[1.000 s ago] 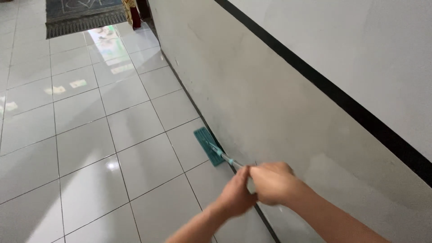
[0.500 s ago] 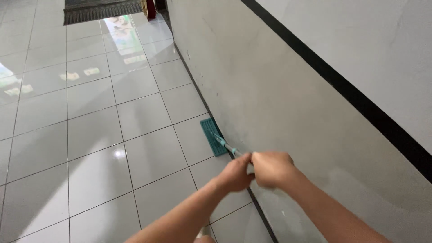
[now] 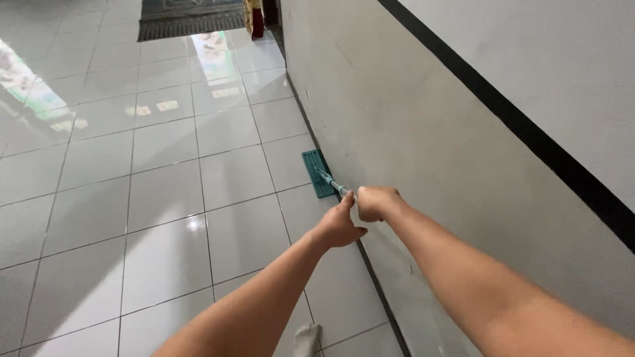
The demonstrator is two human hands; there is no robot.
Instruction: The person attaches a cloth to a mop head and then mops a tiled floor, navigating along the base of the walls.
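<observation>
**Mop head close against the wall base**

A flat teal mop head point(image 3: 318, 173) is seen just right of the frame's centre, lying on the glossy white tiled floor point(image 3: 165, 192) and touching or nearly touching the dark skirting line at the foot of the grey wall point(image 3: 397, 132). Its thin handle point(image 3: 334, 186) is gripped by both hands: the right hand point(image 3: 375, 202) is clenched around it, and the left hand point(image 3: 340, 226), just below, is curled at the handle's end, though its grip is partly hidden. The wall could be scraped if the head is driven further right. A slip is judged possible, since the tiles look wet and a socked foot point(image 3: 305, 338) is planted at the bottom edge. A dark mat point(image 3: 188, 18) lies well apart at the upper left
</observation>
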